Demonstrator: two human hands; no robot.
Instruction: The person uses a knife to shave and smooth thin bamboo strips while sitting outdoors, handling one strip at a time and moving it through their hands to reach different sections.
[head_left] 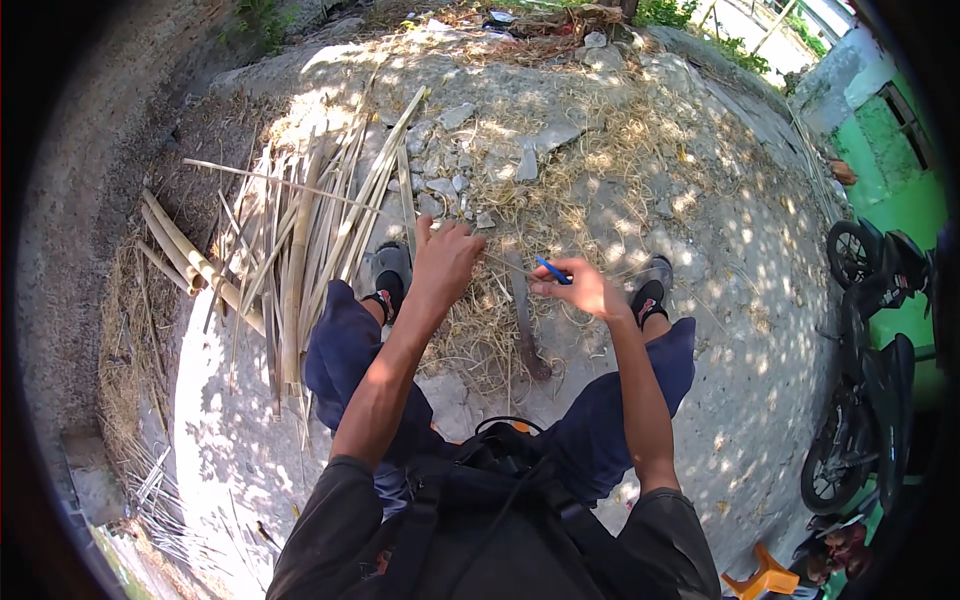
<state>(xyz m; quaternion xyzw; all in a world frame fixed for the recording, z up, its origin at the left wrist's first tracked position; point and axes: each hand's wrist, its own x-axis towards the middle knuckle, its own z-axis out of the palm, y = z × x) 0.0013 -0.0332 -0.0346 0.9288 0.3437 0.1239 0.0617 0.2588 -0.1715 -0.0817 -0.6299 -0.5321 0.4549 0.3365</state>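
Observation:
My left hand (448,258) is closed, fingers bent, at the end of a thin bamboo strip (506,264) that runs toward my right hand. My right hand (580,290) pinches a slim blue tool (551,270), perhaps a small knife; its working end is too small to make out. The strip's far end meets the right fingertips. Below both hands a machete (521,308) lies on the ground between my feet, dark handle toward me. Pale curled shavings (470,345) lie around it.
Split bamboo strips (345,200) are heaped at the left, beside thicker bamboo poles (190,255). Broken stone pieces (527,162) and more shavings lie ahead. A motorcycle (870,390) stands at the right by a green wall (880,165). An orange plastic stool (765,575) is at lower right.

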